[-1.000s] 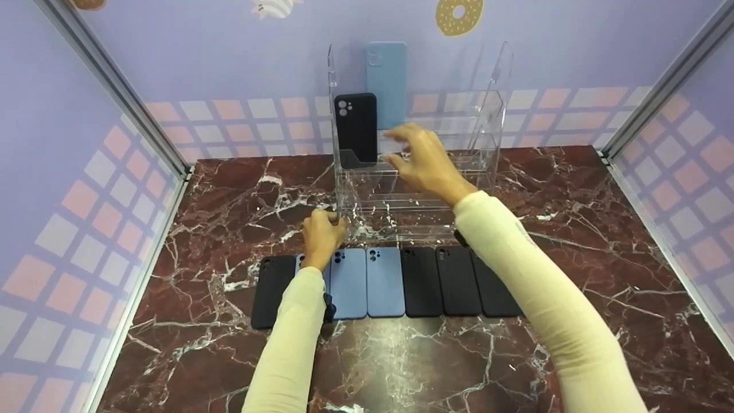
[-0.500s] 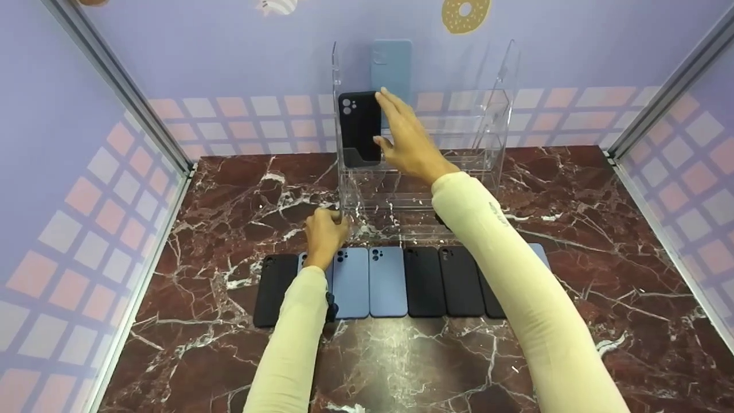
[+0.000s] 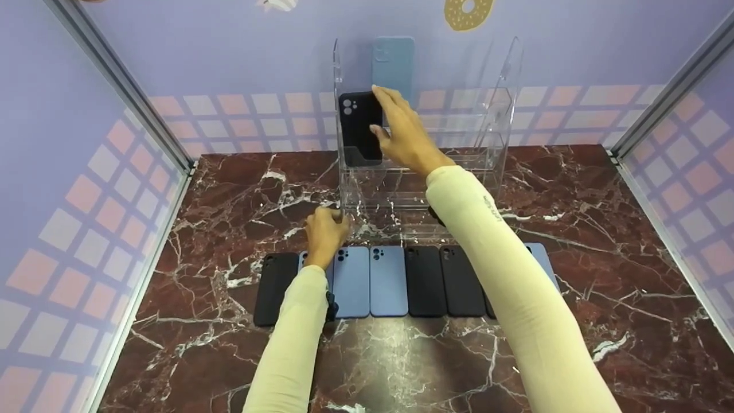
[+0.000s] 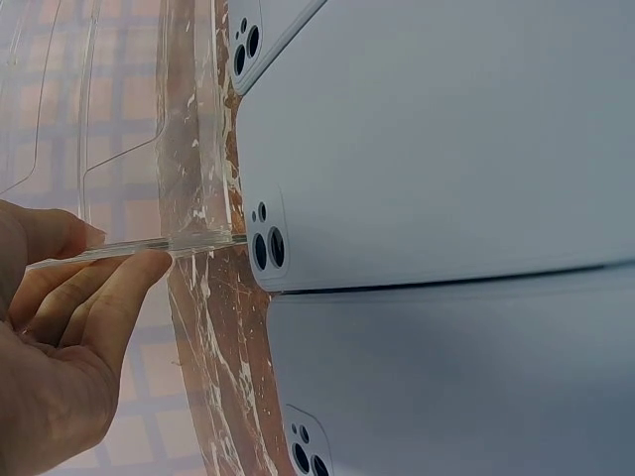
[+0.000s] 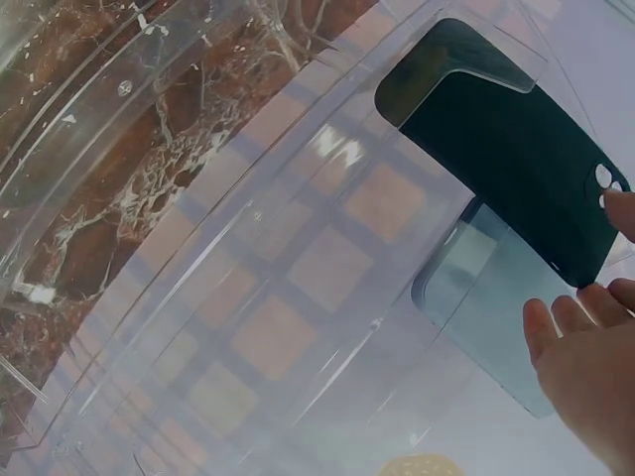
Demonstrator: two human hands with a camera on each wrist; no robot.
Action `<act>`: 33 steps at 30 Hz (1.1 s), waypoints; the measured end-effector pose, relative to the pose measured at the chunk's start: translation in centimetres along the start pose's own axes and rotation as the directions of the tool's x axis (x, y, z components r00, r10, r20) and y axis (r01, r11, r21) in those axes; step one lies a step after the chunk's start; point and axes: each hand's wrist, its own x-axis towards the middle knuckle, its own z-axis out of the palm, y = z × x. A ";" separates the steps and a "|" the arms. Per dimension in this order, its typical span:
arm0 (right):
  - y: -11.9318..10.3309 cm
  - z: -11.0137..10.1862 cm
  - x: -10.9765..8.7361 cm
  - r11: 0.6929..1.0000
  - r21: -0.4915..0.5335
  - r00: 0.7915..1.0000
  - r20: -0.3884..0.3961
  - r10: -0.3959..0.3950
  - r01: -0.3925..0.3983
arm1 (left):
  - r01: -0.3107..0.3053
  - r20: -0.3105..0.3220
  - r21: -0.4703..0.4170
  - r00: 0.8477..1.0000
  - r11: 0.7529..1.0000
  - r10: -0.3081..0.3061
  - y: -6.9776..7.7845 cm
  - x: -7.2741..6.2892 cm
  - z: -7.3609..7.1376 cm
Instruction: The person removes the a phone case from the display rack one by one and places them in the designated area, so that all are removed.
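A clear acrylic tiered stand (image 3: 499, 137) stands at the back of the marbled table. In the left wrist view, my left hand (image 4: 60, 317) pinches the stand's clear side panel (image 4: 149, 245) between thumb and fingers. A black phone case (image 3: 358, 129) with camera cutouts leans in the stand's left part, its bottom behind a clear lip. Fairly straight, the fingers of my right hand (image 3: 404, 135) touch this case's upper right corner; the thumb lies over its front. Behind it, on a higher tier, is a light blue phone case (image 3: 395, 60), partly hidden by the hand.
Several phone cases lie in a row before the stand: black ones (image 3: 425, 281) and blue ones (image 3: 388, 281). My forearms cover parts of the row. Patterned panels enclose the table, with metal posts (image 3: 172, 137) at the back corners.
My right hand has moved from beside the black phone case up to its upper right corner and touches it. The left hand keeps its hold on the stand's side.
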 end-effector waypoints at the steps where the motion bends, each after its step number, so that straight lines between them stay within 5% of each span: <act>1: 0.1 0.0 0.0 1.000 0.015 1.000 -0.023 -0.011 0.011 | 0.000 0.001 0.000 1.000 1.000 0.000 0.0 0.0 0.0; 11: 0.3 0.4 -0.2 0.983 0.132 0.954 -0.287 -0.087 0.129 | 0.014 0.019 0.002 1.000 1.000 -0.014 0.0 -0.1 0.1; 22: 0.0 0.7 -0.5 0.982 0.161 0.921 -0.389 -0.027 0.097 | 0.020 0.014 0.006 1.000 1.000 -0.020 0.1 0.0 0.3; 33: -0.1 -1.2 -1.0 0.965 0.239 0.846 -0.532 0.033 0.113 | 0.007 0.013 0.001 1.000 1.000 -0.007 -0.1 0.4 0.2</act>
